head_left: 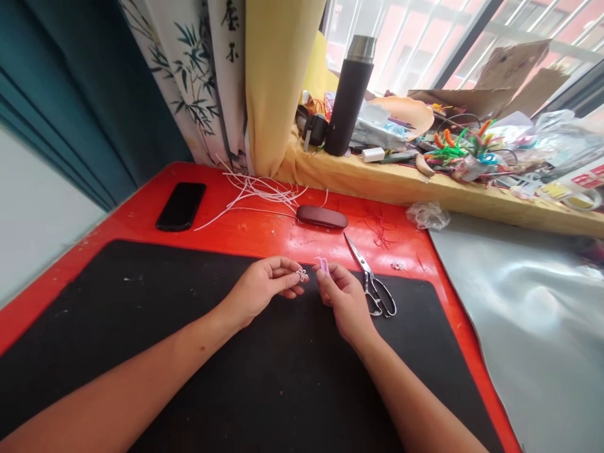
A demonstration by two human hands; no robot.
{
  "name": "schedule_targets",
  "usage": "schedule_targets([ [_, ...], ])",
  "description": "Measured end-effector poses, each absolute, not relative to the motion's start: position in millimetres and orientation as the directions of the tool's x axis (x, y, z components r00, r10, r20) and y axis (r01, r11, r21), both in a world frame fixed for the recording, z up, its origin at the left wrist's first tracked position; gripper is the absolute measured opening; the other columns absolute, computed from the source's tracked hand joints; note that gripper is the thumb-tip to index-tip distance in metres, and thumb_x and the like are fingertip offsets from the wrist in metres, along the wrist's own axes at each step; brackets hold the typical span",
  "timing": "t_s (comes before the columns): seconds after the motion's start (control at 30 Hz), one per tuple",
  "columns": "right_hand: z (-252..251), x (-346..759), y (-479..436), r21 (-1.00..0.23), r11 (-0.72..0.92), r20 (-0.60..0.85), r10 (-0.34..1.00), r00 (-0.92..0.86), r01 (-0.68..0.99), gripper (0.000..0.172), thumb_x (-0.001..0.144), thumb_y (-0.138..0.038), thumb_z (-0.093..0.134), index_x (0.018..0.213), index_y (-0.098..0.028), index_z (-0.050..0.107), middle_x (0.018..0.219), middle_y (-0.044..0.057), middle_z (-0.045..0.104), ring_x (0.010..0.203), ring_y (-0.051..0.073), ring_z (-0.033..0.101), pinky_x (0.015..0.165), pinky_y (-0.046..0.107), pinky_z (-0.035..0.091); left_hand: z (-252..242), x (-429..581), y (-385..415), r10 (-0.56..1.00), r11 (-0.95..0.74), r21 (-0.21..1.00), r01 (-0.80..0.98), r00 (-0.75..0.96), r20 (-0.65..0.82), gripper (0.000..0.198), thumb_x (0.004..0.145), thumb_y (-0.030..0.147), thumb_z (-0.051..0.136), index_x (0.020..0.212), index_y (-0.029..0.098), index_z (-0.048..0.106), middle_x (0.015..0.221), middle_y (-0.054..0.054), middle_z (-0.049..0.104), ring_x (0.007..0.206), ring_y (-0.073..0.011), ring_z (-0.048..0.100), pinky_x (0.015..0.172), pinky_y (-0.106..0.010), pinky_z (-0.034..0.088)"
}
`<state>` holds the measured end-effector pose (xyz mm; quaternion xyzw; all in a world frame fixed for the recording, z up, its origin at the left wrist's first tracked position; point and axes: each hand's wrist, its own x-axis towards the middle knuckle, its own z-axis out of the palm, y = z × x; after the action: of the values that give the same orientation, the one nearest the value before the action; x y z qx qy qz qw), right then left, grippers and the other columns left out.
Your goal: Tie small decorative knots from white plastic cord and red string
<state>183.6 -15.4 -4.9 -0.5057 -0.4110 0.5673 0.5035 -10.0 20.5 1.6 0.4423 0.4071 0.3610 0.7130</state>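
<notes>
Flask (349, 104), capped — hands (259, 286) (346, 302) holding loops (302, 275), pink strip (323, 265)

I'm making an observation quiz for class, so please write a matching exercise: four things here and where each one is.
1. white looped piece
2. pink piece
3. scissors
4. phone

A. lying wholly on the red tabletop
B. in the right hand
C. lying partly on the black mat
D. in the left hand

Pairs: 1-D, 2-B, 3-C, 4-A

The black mat (283, 390) was viewed nearby from the wearer's head at six o'clock, downward and towards twelve
</notes>
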Motion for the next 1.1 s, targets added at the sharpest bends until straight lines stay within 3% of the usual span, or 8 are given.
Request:
schedule_targets([
  [0.2,-7.6,184.5,-21.8,-0.987,-0.139,-0.137,0.990,-0.032,-0.078,0.043,0.090,-0.059,0.075,0.097,-0.017,0.072,0.067,-0.004,0.049,0.055,0.009,0.032,0.050,0.025,0.021,1.5,-5.6,17.3,0.883,0.324,0.934,-0.154,0.404,-0.239,0.030,0.078,0.034,0.087,0.094,0.015,0.070,0.092,-0.006,0.079,0.076,-0.0186,0.076,0.068,-0.028,0.059],
  [0.37,-5.7,185.5,-21.3,-0.990,-0.137,-0.134,0.989,-0.061,-0.045,0.044,0.091,-0.061,0.072,0.092,-0.017,0.071,0.061,-0.006,0.042,0.053,0.010,0.030,0.050,0.025,0.021,3.9,-4.0,15.4,0.881,0.320,0.935,-0.154,0.413,-0.233,0.032,0.078,0.035,0.087,0.094,0.015,0.068,0.090,-0.006,0.079,0.074,-0.0189,0.077,0.067,-0.028,0.060],
  [0.67,-7.8,184.2,-21.3,-0.992,-0.113,-0.116,0.992,-0.055,0.060,0.040,0.090,-0.059,0.071,0.090,-0.019,0.070,0.081,0.003,0.066,0.057,0.011,0.037,0.050,0.026,0.026,2.1,-2.5,12.0,0.875,0.331,0.934,-0.132,0.413,-0.252,0.031,0.080,0.032,0.085,0.095,0.015,0.065,0.085,-0.004,0.078,0.071,-0.0182,0.077,0.067,-0.028,0.061],
  [0.93,-2.4,187.5,-21.5,-0.987,-0.129,-0.138,0.987,-0.083,0.099,0.038,0.089,-0.057,0.072,0.085,-0.020,0.065,0.069,-0.003,0.047,0.058,0.012,0.036,0.051,0.025,0.028,1.9,-8.2,17.9,0.857,0.263,0.965,-0.005,0.461,-0.231,0.032,0.081,0.041,0.085,0.095,0.015,0.071,0.089,-0.006,0.076,0.080,-0.0208,0.075,0.074,-0.033,0.061],
  [1.1,-3.5,188.6,-21.4,-0.987,-0.135,-0.144,0.984,-0.106,0.085,0.040,0.089,-0.058,0.072,0.084,-0.019,0.063,0.069,-0.004,0.044,0.058,0.012,0.035,0.050,0.025,0.027,1.8,-7.9,18.4,0.876,0.198,0.979,0.042,0.441,-0.196,0.029,0.079,0.039,0.085,0.090,0.016,0.072,0.081,-0.002,0.072,0.071,-0.0169,0.069,0.071,-0.031,0.059],
])
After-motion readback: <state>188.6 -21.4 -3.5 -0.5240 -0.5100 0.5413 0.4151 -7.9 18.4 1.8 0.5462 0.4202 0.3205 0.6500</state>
